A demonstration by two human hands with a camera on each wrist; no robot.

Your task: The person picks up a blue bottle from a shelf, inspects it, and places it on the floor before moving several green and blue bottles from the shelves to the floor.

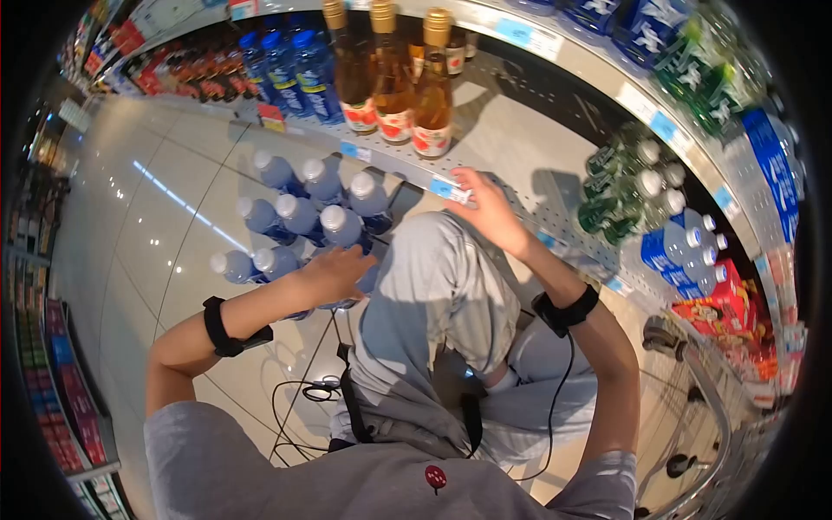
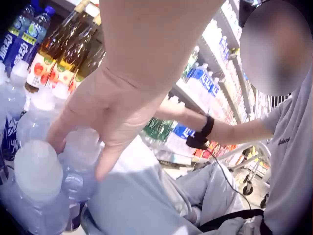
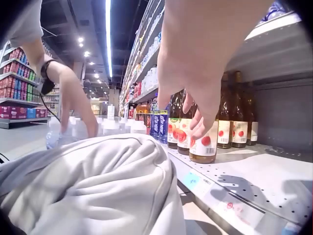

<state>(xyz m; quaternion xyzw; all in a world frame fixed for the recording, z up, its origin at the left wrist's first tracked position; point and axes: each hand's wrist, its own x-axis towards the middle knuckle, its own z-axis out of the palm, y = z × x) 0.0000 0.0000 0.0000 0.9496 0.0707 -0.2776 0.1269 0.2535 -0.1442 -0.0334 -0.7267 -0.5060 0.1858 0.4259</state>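
Observation:
On the floor to the left of the knee stands a cluster of clear bottles with white caps [image 1: 296,212] and blue labels. My left hand [image 1: 334,274] reaches down over the near end of the cluster. In the left wrist view, its thumb and fingers straddle the white cap of one bottle [image 2: 82,149], holding it around the top. My right hand [image 1: 490,212] holds nothing and hovers by the shelf's front edge, fingers loosely bent. In the right wrist view it overlaps the amber bottles with gold caps [image 3: 203,147] standing on the low shelf [image 3: 244,171].
Blue-labelled bottles [image 1: 312,78] stand left of the amber ones. Green bottles [image 1: 624,186], blue-labelled packs [image 1: 685,251] and red packages [image 1: 724,303] sit farther right. A metal cart [image 1: 715,416] is at the right. Cables [image 1: 282,394] trail on the tiled floor [image 1: 130,234].

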